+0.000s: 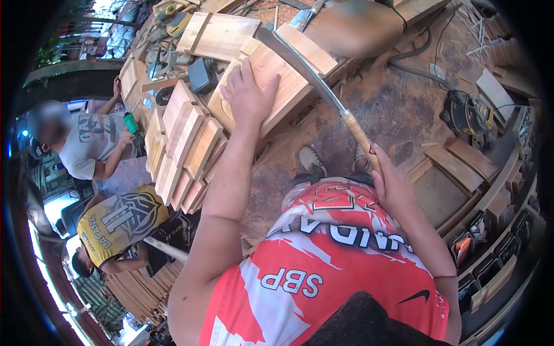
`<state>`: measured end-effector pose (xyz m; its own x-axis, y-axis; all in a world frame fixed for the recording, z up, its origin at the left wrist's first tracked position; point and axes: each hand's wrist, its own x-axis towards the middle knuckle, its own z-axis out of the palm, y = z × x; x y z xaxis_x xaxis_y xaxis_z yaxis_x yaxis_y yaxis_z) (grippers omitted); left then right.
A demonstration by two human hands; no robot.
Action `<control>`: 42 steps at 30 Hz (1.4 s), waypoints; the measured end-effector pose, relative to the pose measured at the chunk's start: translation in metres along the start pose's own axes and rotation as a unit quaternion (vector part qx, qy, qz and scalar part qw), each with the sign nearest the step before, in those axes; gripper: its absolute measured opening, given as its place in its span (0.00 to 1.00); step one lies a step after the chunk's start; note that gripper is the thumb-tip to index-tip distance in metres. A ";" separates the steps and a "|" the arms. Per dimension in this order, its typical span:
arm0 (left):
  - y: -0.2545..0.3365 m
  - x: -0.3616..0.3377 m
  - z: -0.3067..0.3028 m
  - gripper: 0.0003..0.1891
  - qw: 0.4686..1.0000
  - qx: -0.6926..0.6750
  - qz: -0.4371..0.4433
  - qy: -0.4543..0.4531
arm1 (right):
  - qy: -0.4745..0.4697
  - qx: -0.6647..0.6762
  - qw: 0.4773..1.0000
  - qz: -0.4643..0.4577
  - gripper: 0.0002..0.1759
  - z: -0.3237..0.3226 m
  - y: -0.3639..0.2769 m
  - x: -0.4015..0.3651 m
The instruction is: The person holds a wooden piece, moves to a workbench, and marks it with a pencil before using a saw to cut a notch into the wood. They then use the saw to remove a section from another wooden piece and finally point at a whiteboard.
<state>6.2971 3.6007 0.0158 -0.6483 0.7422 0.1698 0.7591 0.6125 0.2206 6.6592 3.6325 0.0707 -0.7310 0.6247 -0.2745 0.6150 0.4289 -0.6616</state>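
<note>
My right hand (391,179) is wrapped around the cord-bound handle of a machete (314,81). Its long, slightly curved blade points up and away, across the edge of the boards on the bench. My left hand (249,89) lies flat on a pale wooden board (283,72), with fingers spread and thumb out to the side. A smaller wooden block (306,49) sits just beyond the blade. Further back a paneled wooden piece (222,36) rests on the bench.
Stacked wooden pieces (187,147) stand left of my forearm, near a dark box (203,75). Two people (95,138) (124,222) are at the left, one with a green tool (131,123). A hose (411,60) and a dark machine (467,112) lie right.
</note>
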 end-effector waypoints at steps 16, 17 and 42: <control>-0.004 0.000 0.005 0.44 1.000 -0.005 0.011 0.021 | -0.006 -0.036 0.999 -0.031 0.40 -0.001 0.001 0.006; -0.004 0.000 0.005 0.44 1.000 -0.005 0.007 0.023 | -0.007 -0.037 0.999 -0.034 0.40 -0.001 -0.001 0.006; -0.003 -0.001 0.004 0.44 1.000 -0.006 0.012 0.010 | 0.030 -0.084 0.995 -0.051 0.40 0.014 -0.028 0.024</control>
<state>6.2963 3.5991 0.0108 -0.6306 0.7513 0.1946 0.7740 0.5905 0.2285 6.6203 3.6268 0.0725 -0.7760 0.6083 -0.1666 0.5835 0.5921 -0.5558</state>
